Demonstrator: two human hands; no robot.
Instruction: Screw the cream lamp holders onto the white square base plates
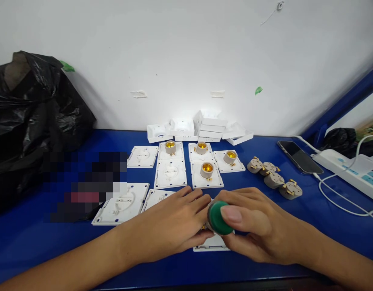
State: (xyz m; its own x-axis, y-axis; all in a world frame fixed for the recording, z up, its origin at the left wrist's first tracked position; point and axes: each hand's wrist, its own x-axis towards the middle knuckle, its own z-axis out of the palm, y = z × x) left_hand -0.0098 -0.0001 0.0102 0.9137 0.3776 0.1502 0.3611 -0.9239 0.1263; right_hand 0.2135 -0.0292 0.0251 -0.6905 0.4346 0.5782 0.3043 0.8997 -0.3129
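Observation:
My right hand [259, 226] is closed round a screwdriver [220, 218], its round green handle end toward me and the thumb on top. The shaft and tip are hidden. My left hand [183, 222] has its fingers curled at a lamp socket [204, 227], of which only a bit of brass shows between the fingers. Beneath both hands lies a white square plate [212, 243], mostly covered. Beyond them, a white plate with a gold-lined lamp socket [207, 170] stands among other such plates. A bare white plate [170, 171] lies to its left.
White box covers [210, 127] are stacked against the wall. Several loose grey sockets [273, 180] lie right of the plates. A phone [300, 157], a white cable and a power strip [350, 173] are farther right. A black plastic bag [38, 113] stands at left.

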